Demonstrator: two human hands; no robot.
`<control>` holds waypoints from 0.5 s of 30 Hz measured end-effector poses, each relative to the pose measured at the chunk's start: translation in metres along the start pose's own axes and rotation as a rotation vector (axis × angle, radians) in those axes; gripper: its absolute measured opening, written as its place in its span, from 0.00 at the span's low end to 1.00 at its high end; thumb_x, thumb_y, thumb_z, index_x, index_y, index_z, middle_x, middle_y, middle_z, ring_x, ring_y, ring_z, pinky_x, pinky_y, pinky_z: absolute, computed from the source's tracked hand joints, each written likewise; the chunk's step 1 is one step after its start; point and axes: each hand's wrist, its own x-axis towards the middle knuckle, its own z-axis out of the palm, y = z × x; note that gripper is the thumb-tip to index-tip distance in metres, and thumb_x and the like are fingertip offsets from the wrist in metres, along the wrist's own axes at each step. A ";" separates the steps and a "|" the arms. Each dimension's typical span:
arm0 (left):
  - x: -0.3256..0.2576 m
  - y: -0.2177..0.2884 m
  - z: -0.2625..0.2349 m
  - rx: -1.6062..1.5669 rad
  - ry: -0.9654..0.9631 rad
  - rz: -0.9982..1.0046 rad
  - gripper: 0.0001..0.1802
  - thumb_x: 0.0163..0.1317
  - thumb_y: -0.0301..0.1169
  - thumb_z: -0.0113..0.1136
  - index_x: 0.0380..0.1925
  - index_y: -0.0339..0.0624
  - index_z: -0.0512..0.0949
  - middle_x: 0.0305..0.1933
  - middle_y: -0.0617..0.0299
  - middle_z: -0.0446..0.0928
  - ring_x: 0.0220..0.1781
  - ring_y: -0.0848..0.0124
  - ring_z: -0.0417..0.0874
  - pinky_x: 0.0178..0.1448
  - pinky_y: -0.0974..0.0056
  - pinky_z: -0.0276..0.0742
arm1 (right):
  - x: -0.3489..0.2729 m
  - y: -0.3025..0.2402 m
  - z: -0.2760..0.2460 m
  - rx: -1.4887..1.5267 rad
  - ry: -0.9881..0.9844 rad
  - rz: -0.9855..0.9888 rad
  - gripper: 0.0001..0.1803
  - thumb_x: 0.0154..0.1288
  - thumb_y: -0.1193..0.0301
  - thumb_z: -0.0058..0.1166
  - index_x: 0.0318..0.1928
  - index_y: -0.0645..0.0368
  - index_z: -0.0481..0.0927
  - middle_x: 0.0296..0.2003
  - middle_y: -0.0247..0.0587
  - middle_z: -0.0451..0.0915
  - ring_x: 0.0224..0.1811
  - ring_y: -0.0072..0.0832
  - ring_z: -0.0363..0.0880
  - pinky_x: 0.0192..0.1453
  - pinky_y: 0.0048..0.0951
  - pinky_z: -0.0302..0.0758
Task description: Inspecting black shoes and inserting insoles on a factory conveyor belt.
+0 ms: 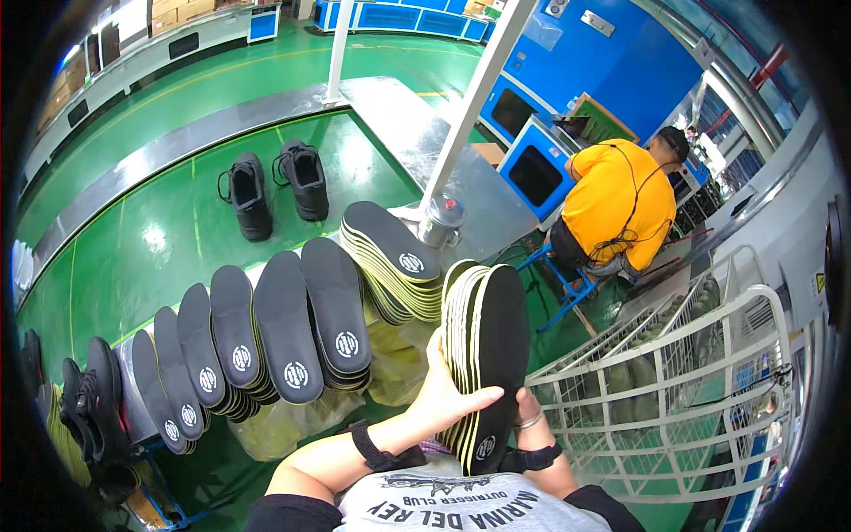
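Note:
A thick stack of black insoles (pixel 502 332) with pale yellow-green edges stands tilted in front of my chest. My left hand (pixel 445 390) is closed around its left side, the thumb laid across the top insole. On the other side my right hand (pixel 528 410) grips the stack's lower right edge, its fingers mostly hidden behind it. Just beyond my left hand sits another tall insole stack (pixel 387 244). Further left, several lower insole piles (pixel 286 319) lie in a row, each with a round white print at the heel end.
Two black shoes (pixel 304 182) stand on the green-topped table (pixel 151 230); more shoes (pixel 99 390) are at the far left. A white wire rack (pixel 665 399) is close on my right. Beyond a white post (pixel 479 97), a person in yellow (pixel 616 199) sits on a blue stool.

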 end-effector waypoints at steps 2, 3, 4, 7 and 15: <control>0.002 -0.001 0.005 -0.048 0.002 -0.028 0.58 0.43 0.39 0.68 0.60 0.38 0.31 0.62 0.49 0.47 0.66 0.61 0.49 0.67 0.58 0.46 | -0.006 -0.008 -0.001 -0.135 0.070 0.017 0.36 0.47 0.61 0.61 0.55 0.64 0.65 0.51 0.42 0.71 0.53 0.33 0.69 0.57 0.33 0.65; 0.004 -0.002 0.006 -0.054 -0.020 -0.026 0.58 0.44 0.37 0.67 0.60 0.38 0.30 0.62 0.48 0.45 0.66 0.61 0.48 0.67 0.58 0.45 | -0.005 -0.012 -0.002 -0.186 0.057 0.026 0.36 0.47 0.61 0.62 0.55 0.64 0.65 0.51 0.42 0.71 0.53 0.34 0.69 0.57 0.33 0.65; 0.006 -0.003 0.009 -0.072 -0.033 -0.031 0.58 0.44 0.37 0.67 0.60 0.37 0.30 0.62 0.49 0.45 0.66 0.61 0.47 0.67 0.58 0.45 | -0.002 -0.016 -0.003 -0.245 0.088 0.039 0.36 0.47 0.62 0.62 0.55 0.64 0.65 0.51 0.42 0.71 0.53 0.34 0.69 0.57 0.33 0.66; 0.016 -0.008 0.017 -0.063 -0.076 -0.012 0.57 0.45 0.35 0.67 0.60 0.36 0.31 0.62 0.50 0.45 0.66 0.62 0.46 0.68 0.58 0.42 | 0.011 -0.019 -0.007 -0.067 0.114 0.022 0.37 0.40 0.68 0.60 0.56 0.64 0.65 0.51 0.45 0.71 0.52 0.38 0.71 0.58 0.35 0.66; 0.049 -0.023 0.040 0.274 0.052 0.089 0.52 0.39 0.38 0.71 0.58 0.33 0.47 0.56 0.49 0.58 0.60 0.60 0.58 0.64 0.59 0.53 | 0.052 -0.030 -0.046 0.229 -0.105 0.129 0.41 0.36 0.68 0.51 0.58 0.66 0.62 0.55 0.49 0.68 0.56 0.39 0.68 0.64 0.36 0.60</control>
